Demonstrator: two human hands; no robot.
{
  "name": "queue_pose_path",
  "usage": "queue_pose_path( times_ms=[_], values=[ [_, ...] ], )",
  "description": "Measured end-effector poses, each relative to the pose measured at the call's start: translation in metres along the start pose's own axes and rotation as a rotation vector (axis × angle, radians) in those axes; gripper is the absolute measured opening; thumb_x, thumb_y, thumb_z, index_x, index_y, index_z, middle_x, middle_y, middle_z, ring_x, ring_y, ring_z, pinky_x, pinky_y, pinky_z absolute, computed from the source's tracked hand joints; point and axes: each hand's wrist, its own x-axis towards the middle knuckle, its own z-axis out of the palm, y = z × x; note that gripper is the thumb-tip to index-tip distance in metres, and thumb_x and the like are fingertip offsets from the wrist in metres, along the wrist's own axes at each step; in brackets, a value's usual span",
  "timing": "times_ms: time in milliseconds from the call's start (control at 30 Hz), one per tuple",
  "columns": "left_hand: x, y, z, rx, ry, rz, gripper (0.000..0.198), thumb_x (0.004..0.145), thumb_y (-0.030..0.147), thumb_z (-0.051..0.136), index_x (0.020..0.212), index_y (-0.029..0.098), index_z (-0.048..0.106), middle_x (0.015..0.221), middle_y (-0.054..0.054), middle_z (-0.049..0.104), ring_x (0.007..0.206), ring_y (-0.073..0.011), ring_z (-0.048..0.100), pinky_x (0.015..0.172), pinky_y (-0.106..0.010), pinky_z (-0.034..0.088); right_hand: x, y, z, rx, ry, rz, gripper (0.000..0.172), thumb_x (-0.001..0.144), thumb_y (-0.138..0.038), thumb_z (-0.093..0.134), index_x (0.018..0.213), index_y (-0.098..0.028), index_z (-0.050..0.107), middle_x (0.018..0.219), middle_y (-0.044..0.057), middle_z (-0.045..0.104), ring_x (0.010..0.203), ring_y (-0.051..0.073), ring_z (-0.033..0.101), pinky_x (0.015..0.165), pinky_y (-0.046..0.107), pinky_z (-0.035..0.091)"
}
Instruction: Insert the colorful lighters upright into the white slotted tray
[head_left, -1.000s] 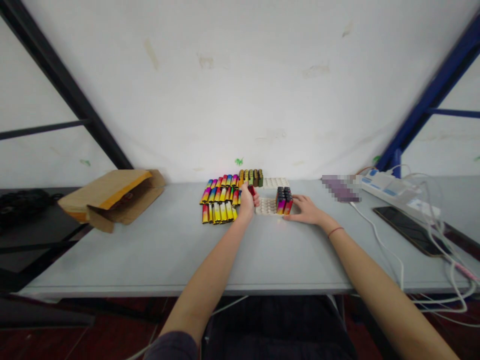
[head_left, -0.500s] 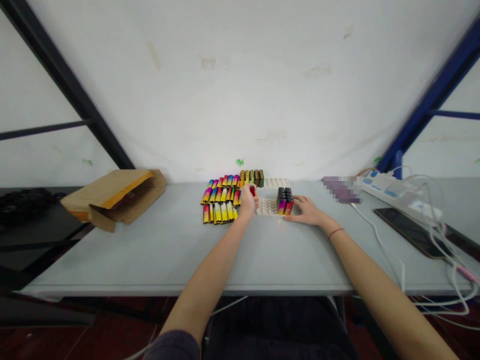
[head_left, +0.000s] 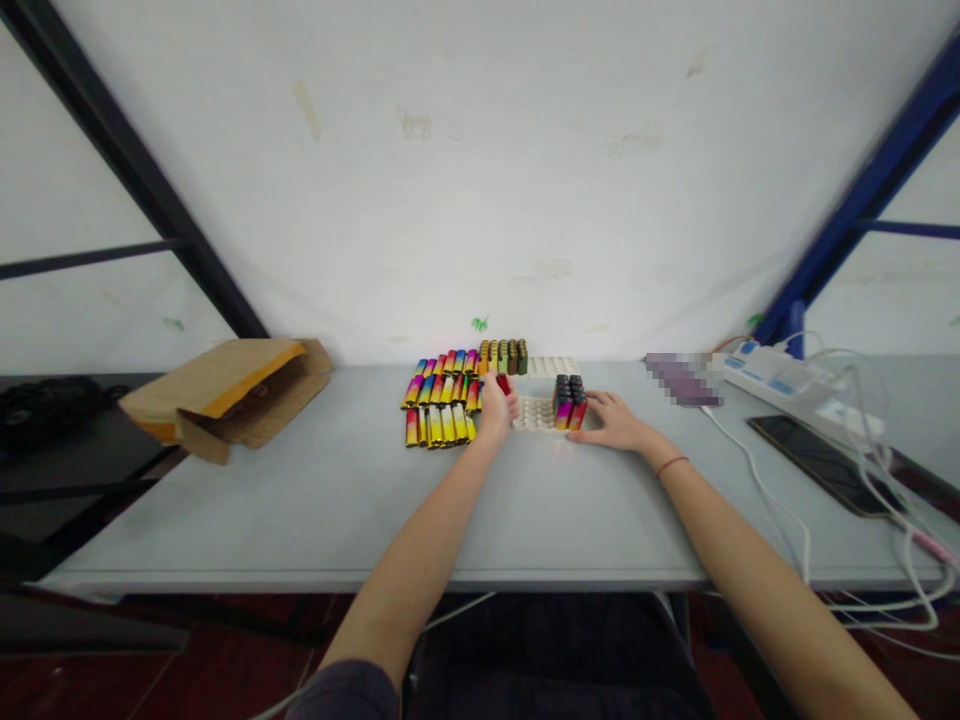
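White sheeting hangs behind a pale grey desk (head_left: 300, 520), framed by a black metal upright (head_left: 127, 170) on the left and a blue one (head_left: 862, 190) on the right. At the centre, rainbow-coloured and gold lighters (head_left: 439, 400) lie packed side by side in tight rows, an arrangement that appears to keep them grouped by colour and easy to reach. A shorter row of gold, olive and brown lighters (head_left: 502, 355) sits behind them.

A person's left hand (head_left: 496, 410) is curled closed at the edge of the rows, apparently around a red lighter (head_left: 503, 384), though the fingers hide most of it. To its right, a block of lighters (head_left: 568, 402) stands upright and close together at one end of a white moulded tray (head_left: 534, 412), with a second white tray (head_left: 553, 367) behind. The right hand (head_left: 615, 420) lies open and flat on the desk, its fingertips (head_left: 591, 420) just beside the block, perhaps placed there to steady it.

A cardboard envelope (head_left: 225, 400) rests well off to the left. A power strip (head_left: 787, 375), white cables (head_left: 765, 490) and a phone (head_left: 817, 465) sit to the far right, away from the work.
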Motion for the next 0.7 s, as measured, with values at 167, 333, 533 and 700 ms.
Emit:
queue_pose_path(
  times_ms=[167, 333, 533, 700],
  values=[
    [0.003, 0.003, -0.001, 0.000, 0.012, -0.005, 0.044, 0.101, 0.048, 0.034, 0.064, 0.024, 0.036, 0.043, 0.009, 0.022, 0.034, -0.0068, 0.015, 0.036, -0.018, 0.011, 0.000, 0.001, 0.001, 0.002, 0.004, 0.005, 0.090, 0.081, -0.083, 0.067, 0.145, -0.020, 0.066, 0.152, 0.021, 0.060, 0.143, 0.046, 0.050, 0.123, 0.062, 0.037],
    [0.001, 0.003, 0.000, -0.005, -0.019, -0.010, 0.045, 0.103, 0.045, 0.030, 0.063, 0.023, 0.034, 0.044, 0.009, 0.021, 0.034, -0.0066, 0.014, 0.036, -0.018, 0.011, 0.000, 0.001, 0.002, 0.001, 0.007, 0.003, 0.092, 0.080, -0.084, 0.067, 0.145, -0.020, 0.066, 0.152, 0.021, 0.060, 0.143, 0.046, 0.050, 0.123, 0.061, 0.037],
    [0.003, -0.003, 0.000, 0.043, -0.077, 0.010, 0.055, 0.097, 0.071, 0.044, 0.070, 0.024, 0.039, 0.047, 0.010, 0.029, 0.036, -0.0068, 0.024, 0.037, -0.019, 0.019, 0.000, 0.000, 0.001, -0.007, 0.002, 0.015, 0.092, 0.081, -0.083, 0.068, 0.147, -0.019, 0.065, 0.154, 0.021, 0.059, 0.144, 0.045, 0.050, 0.123, 0.060, 0.037],
    [0.008, -0.012, -0.005, 0.340, -0.080, 0.239, 0.028, 0.103, 0.047, 0.050, 0.088, 0.023, 0.049, 0.062, 0.007, 0.052, 0.043, -0.0074, 0.043, 0.042, -0.019, 0.033, 0.000, -0.002, 0.000, -0.005, -0.006, 0.012, 0.092, 0.082, -0.082, 0.067, 0.147, -0.017, 0.064, 0.154, 0.022, 0.059, 0.144, 0.047, 0.049, 0.123, 0.062, 0.037]
  ],
)
